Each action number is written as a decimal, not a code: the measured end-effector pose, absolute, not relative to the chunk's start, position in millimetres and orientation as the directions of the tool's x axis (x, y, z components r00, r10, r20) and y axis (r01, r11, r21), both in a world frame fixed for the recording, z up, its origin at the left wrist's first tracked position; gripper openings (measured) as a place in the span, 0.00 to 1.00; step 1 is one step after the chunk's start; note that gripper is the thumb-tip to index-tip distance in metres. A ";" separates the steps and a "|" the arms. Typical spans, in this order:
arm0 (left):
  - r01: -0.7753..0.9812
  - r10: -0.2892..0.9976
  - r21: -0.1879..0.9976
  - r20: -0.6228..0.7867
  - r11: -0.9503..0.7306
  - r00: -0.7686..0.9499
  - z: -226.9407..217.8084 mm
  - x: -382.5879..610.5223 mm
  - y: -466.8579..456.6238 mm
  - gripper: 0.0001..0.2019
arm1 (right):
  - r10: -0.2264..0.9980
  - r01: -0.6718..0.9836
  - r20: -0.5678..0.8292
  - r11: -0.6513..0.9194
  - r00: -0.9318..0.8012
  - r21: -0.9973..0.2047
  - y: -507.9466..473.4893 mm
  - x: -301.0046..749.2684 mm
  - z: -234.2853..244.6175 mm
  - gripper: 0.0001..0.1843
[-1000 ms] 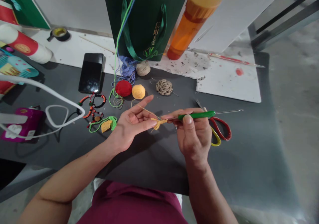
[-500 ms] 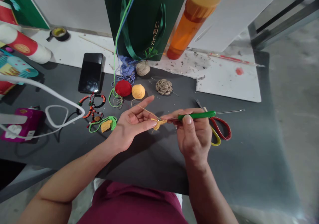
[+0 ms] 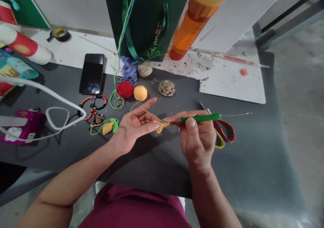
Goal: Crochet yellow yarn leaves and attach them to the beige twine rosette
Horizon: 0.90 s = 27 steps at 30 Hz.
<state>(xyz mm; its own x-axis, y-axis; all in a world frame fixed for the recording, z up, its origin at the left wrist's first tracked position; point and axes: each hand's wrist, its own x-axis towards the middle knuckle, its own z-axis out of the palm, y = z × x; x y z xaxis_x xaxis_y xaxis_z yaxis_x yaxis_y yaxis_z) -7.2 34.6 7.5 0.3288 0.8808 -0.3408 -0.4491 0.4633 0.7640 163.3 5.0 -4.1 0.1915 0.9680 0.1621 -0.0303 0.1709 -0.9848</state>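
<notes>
My right hand (image 3: 198,136) is shut around a green-handled crochet hook (image 3: 199,118), whose thin metal shaft sticks out to the right. The handle's left end reaches a small yellow crochet piece (image 3: 162,126). My left hand (image 3: 134,125) holds that piece at the fingertips, with the other fingers spread. A fine yellow yarn (image 3: 149,114) crosses the left fingers and leads towards a yellow yarn ball (image 3: 140,93) on the dark mat (image 3: 157,160). The exact hook tip is hidden among the fingers.
Scissors with red and yellow handles (image 3: 224,131) lie under my right hand. Beyond are a red yarn ball (image 3: 125,89), a beaded cord (image 3: 93,108), a phone (image 3: 92,74), a green paper bag (image 3: 144,22), an orange bottle (image 3: 197,22) and a white cable (image 3: 43,93).
The hook's shaft has tilted slightly and its right end has shifted a little further right. Both hands keep their hold on the yellow piece and hook.
</notes>
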 end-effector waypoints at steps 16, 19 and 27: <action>-0.433 0.889 0.779 -0.355 0.453 0.290 6.3 -6.8 35.5 0.33 | 0.935 0.121 0.299 0.280 0.192 -0.952 5.4 163.2 -0.9 0.05; -0.432 0.885 0.776 -0.365 0.461 0.288 6.0 -6.7 36.2 0.33 | 0.904 0.198 0.387 0.353 0.181 -0.915 5.2 162.1 0.3 0.07; -0.439 0.872 0.756 -0.381 0.485 0.307 5.5 -7.6 36.2 0.33 | 0.894 0.252 0.396 0.343 0.207 -0.905 4.8 160.8 0.9 0.09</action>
